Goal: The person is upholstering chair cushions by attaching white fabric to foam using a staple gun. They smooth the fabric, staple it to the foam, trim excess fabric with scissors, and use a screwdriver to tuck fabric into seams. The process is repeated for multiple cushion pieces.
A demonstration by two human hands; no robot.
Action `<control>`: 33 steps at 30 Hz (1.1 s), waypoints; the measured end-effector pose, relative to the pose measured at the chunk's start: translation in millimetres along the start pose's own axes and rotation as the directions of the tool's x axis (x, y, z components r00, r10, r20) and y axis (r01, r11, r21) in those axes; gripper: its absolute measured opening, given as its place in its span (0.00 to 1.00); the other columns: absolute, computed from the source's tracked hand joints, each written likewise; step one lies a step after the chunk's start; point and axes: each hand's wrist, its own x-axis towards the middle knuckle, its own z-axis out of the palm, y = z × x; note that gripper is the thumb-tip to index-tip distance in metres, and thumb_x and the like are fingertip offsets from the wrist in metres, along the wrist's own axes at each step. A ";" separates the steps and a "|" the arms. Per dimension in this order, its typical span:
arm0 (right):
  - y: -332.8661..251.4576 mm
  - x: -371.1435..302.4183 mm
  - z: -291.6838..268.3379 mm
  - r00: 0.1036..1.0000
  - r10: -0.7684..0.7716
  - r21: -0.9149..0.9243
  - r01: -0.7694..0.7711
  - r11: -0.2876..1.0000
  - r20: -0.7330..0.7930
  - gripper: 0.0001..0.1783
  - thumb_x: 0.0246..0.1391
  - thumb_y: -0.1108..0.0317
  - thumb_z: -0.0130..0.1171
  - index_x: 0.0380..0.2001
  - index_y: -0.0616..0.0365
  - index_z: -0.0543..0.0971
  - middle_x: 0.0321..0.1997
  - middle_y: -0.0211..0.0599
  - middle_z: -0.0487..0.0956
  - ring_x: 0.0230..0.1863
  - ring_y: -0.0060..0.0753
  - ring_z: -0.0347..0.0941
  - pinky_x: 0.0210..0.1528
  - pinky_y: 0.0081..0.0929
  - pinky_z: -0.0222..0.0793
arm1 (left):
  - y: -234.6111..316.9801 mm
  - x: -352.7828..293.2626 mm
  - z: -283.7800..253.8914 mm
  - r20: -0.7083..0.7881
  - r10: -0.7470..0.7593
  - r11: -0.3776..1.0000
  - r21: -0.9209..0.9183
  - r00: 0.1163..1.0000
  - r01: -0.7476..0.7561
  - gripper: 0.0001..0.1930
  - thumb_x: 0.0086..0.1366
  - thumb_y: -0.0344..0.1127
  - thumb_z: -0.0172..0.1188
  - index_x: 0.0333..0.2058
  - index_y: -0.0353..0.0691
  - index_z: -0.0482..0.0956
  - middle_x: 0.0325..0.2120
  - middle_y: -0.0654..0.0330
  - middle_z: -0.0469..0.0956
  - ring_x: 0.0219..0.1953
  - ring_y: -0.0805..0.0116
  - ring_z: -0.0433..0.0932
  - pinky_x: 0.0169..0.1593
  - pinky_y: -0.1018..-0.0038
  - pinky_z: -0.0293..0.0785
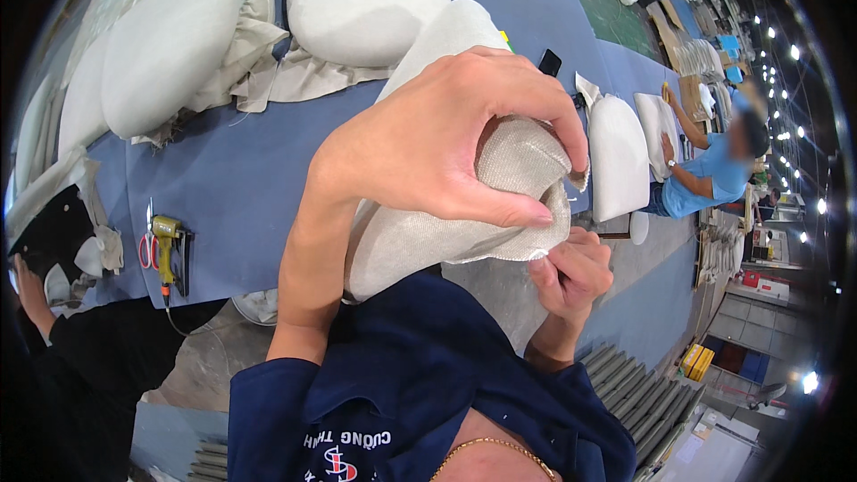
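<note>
A beige fabric-covered cushion is held up in front of my chest, its far end reaching over the blue table. My left hand arches over it, thumb and fingers wrapped round a folded corner of the cloth. Just below and to the right, my right hand is closed, pinching the loose edge of the same cover between thumb and fingers. A small yellow-green piece shows at the cushion's far side. Part of the cushion is hidden behind my left hand.
On the blue table lie a yellow air stapler, scissors, a phone and several padded cushions. One person works at the right. Another person's dark-sleeved arm is at the lower left.
</note>
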 end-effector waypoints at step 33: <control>1.4 7.0 11.7 0.994 -0.089 0.012 0.088 0.996 0.057 0.06 0.52 0.78 0.65 0.24 0.64 0.78 0.15 0.32 0.70 0.13 0.34 0.68 0.17 0.32 0.62 | 12.1 3.0 -11.1 0.136 -0.042 0.997 0.077 0.990 0.031 0.21 0.39 0.30 0.77 0.37 0.39 0.86 0.36 0.58 0.85 0.48 0.55 0.82 0.63 0.55 0.64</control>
